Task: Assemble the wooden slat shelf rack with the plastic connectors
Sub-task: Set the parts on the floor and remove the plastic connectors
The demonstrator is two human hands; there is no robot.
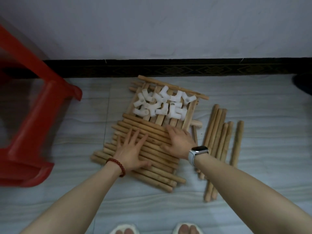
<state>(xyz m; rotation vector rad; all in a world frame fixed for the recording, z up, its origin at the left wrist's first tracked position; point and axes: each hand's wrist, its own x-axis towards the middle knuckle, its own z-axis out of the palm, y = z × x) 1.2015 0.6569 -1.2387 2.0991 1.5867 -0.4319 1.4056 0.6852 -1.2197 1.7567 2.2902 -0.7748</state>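
While nothing is joined yet, my left hand and right hand lie flat, fingers spread, on the loose dowels; next I need a connector.

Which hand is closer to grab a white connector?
Probably the right hand: it lies on the dowels just below the connectors. The left hand lies flat farther back.
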